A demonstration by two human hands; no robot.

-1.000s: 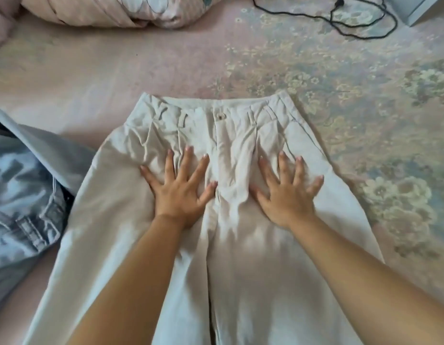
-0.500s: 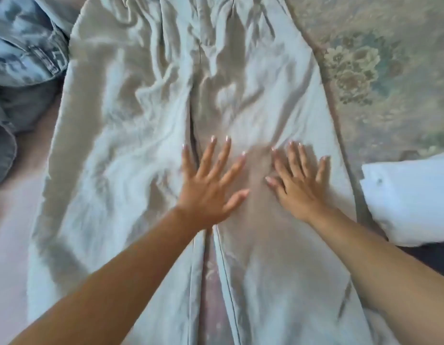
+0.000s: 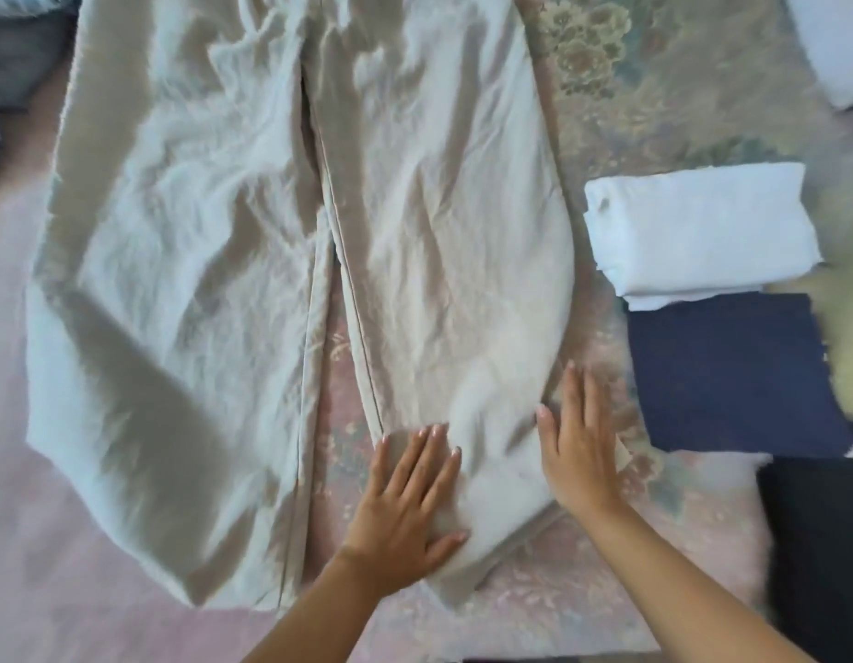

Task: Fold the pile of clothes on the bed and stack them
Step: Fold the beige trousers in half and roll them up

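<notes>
Head view: a pair of beige trousers is being kept spread flat on the bed, legs side by side and running toward its near edge, with a narrow strip of floral bedspread showing between them. The hem end of the right-hand leg is being pressed down by both hands. The left hand is being laid flat on the cloth near the inner seam, fingers straight and together, holding nothing. The right hand is being rested along the leg's outer edge, fingers likewise straight and gripping nothing; part of it may be lying on the bedspread rather than the cloth.

The step in hand is judged to be the smoothing of this leg before folding. It is likely to be done well if the palms are being drawn outward toward the hem with even pressure, so the creases are pushed off the end rather than bunched. The other leg is lying wrinkled and would need the same.

Toward the bed's right edge, a folded white garment is lying just beside the trousers, with a folded navy garment partly under it and something dark nearer. Blue denim is lying at the far left corner.
</notes>
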